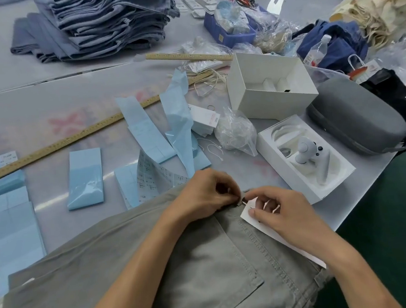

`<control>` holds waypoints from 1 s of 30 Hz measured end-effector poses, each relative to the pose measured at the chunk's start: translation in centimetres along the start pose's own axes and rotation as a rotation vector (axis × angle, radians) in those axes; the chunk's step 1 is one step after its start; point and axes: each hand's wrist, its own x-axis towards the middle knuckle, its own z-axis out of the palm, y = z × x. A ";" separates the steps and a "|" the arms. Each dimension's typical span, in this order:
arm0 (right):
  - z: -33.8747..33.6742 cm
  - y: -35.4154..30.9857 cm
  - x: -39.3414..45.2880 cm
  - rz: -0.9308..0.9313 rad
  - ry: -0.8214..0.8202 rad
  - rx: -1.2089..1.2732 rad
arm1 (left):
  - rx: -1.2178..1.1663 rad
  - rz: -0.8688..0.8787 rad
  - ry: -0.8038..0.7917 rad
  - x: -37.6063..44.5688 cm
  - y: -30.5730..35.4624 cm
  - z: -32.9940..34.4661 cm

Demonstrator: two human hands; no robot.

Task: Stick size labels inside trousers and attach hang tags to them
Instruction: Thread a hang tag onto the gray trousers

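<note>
Hang tag going on at the waistband

The left hand (207, 193) pinches the waistband of the grey trousers (183, 267) on the desk (44, 114); the right hand (281, 210) pinches the white tag (265, 224) beside it. A loose pinch could let the tag slip off.

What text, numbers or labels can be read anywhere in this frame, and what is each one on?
Nothing reads cleanly.
Label sheets: rows of print, too small.
Wooden rulers: scale marks, numbers blurred.
White tag stack: red and blue print, blurred.
Water bottle: label blurred.
Hang tag, in the right hand: blank side showing.
</note>
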 end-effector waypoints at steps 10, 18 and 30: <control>-2.8 0.0 -0.8 -0.013 0.076 -0.004 | -0.303 -0.020 0.284 -0.6 0.0 0.2; -1.4 -0.3 -0.2 -0.066 0.208 -0.184 | -0.283 0.008 0.376 -0.9 0.2 -0.2; -1.8 0.0 -0.7 -0.075 0.137 -0.176 | -0.232 -0.013 0.471 -1.1 0.6 -0.4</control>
